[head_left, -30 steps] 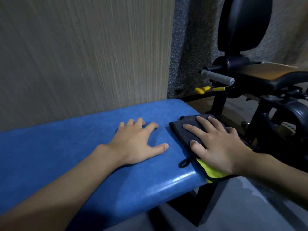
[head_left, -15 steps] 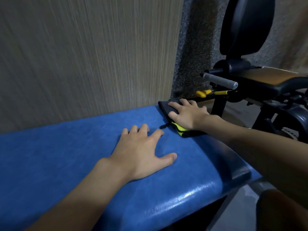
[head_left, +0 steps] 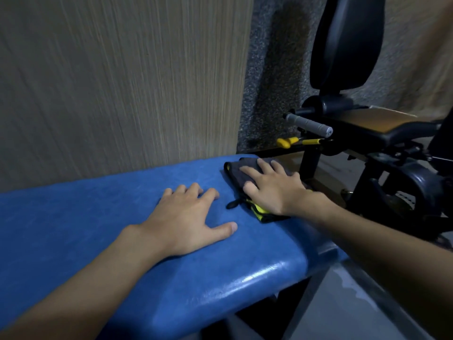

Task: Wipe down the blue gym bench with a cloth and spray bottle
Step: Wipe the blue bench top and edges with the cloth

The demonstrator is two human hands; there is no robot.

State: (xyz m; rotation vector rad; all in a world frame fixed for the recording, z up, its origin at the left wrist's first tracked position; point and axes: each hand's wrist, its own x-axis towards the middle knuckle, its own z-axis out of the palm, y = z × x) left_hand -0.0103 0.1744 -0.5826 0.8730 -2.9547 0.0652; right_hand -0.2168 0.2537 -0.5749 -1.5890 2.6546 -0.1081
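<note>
The left hand (head_left: pixel 188 217) lies flat on the blue bench (head_left: pixel 85 217), fingers spread and relaxed, holding nothing. The right hand (head_left: pixel 272 190) presses flat, with straight fingers, on a folded grey-and-yellow cloth (head_left: pixel 235 173) at the bench's far right end, near the wall (head_left: pixel 122 82). Just beyond that end stands a black exercise machine (head_left: pixel 348 45) with a grey handle (head_left: pixel 308 125).

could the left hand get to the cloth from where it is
Probably yes. The left hand lies flat on the blue bench beside the cloth, only bare padding between them. The right hand covers much of the cloth, leaving its left edge free.
</note>
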